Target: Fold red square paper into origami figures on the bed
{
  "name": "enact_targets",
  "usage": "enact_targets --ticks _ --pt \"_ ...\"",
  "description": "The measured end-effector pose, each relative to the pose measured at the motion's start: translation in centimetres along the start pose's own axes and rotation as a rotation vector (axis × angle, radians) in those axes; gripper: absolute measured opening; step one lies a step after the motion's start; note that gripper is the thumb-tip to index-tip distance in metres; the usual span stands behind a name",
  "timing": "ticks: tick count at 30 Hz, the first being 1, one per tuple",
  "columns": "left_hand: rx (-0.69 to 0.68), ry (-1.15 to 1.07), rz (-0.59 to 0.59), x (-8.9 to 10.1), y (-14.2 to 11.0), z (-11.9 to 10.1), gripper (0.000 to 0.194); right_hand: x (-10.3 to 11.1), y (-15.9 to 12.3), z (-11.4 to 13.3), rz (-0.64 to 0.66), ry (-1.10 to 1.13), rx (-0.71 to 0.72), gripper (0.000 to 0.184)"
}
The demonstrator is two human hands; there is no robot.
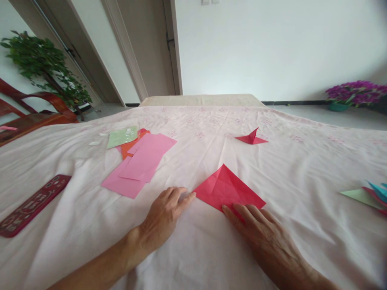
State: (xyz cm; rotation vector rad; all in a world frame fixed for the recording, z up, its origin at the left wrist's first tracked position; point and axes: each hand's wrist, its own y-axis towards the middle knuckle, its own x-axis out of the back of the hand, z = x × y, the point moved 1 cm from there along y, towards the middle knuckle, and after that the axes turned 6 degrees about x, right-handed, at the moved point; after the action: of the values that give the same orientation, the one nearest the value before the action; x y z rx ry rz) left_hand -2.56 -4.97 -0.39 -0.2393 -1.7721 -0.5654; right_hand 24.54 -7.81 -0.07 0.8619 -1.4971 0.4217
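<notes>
A red folded paper square (226,188) lies on the pink tablecloth (193,249) in front of me, set like a diamond with creases across it. My left hand (163,219) rests flat on the cloth, fingers stretched out, its fingertips touching the paper's left corner. My right hand (256,229) lies flat too, its fingertips pressing on the paper's near edge. Neither hand holds anything.
A folded red paper bird (251,137) sits farther back. Pink, orange and green sheets (139,159) lie to the left, a dark red carved ruler (32,204) at the far left, and green, blue and red folded papers (370,195) at the right edge. A wooden chair (33,117) stands left.
</notes>
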Motion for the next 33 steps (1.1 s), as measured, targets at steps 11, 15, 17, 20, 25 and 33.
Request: enact_targets --ticks 11,15,17,20,25,33 --pt "0.238 -0.414 -0.002 -0.2 3.5 1.5 0.013 0.7 1.9 -1.3 0.048 0.173 -0.054 0.054" --pt "0.216 -0.4 -0.009 -0.5 4.0 1.0 0.006 1.5 3.4 -2.3 0.124 0.306 -0.237 0.032" --pt "0.195 -0.393 0.004 -0.6 4.1 0.9 0.004 1.8 4.1 -2.9 0.094 0.346 -0.316 0.022" --pt "0.157 -0.388 0.008 -0.6 3.9 0.9 0.003 2.4 4.8 -3.5 0.081 0.495 -0.401 0.025" --pt "0.025 -0.301 -0.054 -0.3 3.1 0.6 0.01 3.7 5.5 -2.8 0.185 0.864 -0.281 0.037" --pt "-0.192 -0.083 0.0 0.5 -0.1 -3.2 0.033 2.1 5.1 -2.3 0.133 0.733 -0.176 0.023"
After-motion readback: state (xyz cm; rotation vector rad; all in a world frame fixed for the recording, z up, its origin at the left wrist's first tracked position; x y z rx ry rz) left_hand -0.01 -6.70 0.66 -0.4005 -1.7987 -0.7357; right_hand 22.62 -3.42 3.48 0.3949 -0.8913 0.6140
